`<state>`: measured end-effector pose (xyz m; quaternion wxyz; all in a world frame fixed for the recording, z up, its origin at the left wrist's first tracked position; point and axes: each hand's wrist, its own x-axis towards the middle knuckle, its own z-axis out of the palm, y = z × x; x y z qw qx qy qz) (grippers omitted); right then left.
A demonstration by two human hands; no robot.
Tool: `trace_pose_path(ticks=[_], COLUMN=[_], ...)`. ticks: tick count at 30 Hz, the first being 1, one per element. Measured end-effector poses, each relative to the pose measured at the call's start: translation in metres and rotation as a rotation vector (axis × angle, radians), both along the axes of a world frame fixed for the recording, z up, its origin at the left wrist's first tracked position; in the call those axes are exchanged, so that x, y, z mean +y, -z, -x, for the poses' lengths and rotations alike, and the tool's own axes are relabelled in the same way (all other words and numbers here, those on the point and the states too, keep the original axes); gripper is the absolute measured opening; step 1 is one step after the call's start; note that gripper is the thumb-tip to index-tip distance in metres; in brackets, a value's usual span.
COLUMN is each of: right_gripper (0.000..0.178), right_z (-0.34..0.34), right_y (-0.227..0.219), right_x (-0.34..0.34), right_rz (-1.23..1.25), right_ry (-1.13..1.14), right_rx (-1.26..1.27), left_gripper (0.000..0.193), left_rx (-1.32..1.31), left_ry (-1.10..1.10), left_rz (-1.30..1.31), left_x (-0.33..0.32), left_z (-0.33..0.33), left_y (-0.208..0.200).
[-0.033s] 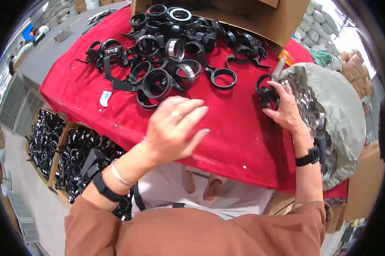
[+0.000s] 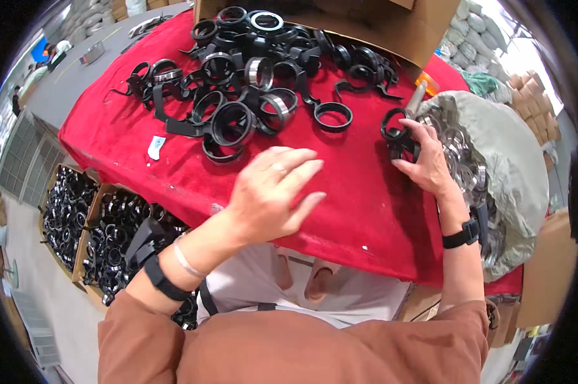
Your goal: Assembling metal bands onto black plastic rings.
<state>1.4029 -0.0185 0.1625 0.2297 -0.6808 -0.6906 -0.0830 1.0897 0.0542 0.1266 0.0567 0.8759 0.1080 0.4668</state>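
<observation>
Over the near middle of the red cloth hovers my left hand, fingers apart, with nothing in it. At the right side my right hand has thumb and fingers curled round a black ring-shaped part, its ring facing up. The lower portion of that part is partly hidden by the fingers. Closest to my left hand is a heap of black ring brackets, some with silver bands. One single black ring bracket lies at the heap's right edge with its arm pointing away.
Beside my right hand a grey-green bag lies open with shiny metal rings. An orange-ended tool lies behind it. A cardboard box stands at the back. Boxes of black parts sit on the floor at left.
My left hand has moved slightly to the right. The right hand stays on the black ring part, whose ring now shows more plainly.
</observation>
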Motion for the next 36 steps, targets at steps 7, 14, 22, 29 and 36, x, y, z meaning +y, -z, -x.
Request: trace_pose_path(ticks=[7,14,22,29,36], right_gripper=[0.055,0.033,0.036,0.048,0.049], right_z=[0.003,0.048,0.046,-0.008,-0.046], right_y=[-0.005,0.012,0.025,0.056,0.03], right_x=[-0.028,-0.043,-0.079,-0.077,-0.032], right_rz=[-0.202,-0.302,-0.242,0.066,-0.434], right_ry=[-0.122,-0.453,0.203,0.592,0.578], right_rx=[0.76,1.555,0.59,0.017,0.047], left_gripper=[0.036,0.044,0.03,0.034,0.04], left_rx=[-0.008,-0.07,-0.472,-0.611,-0.553], left_ry=[0.07,0.739,0.789,0.933,0.984], left_rz=[0.57,1.9,1.9,2.043,2.152], left_x=[-0.016,-0.025,-0.004,0.005,0.002], left_z=[-0.081,-0.116,-0.064,-0.036,-0.028], left_y=[0.0,-0.007,0.016,0.022,0.019])
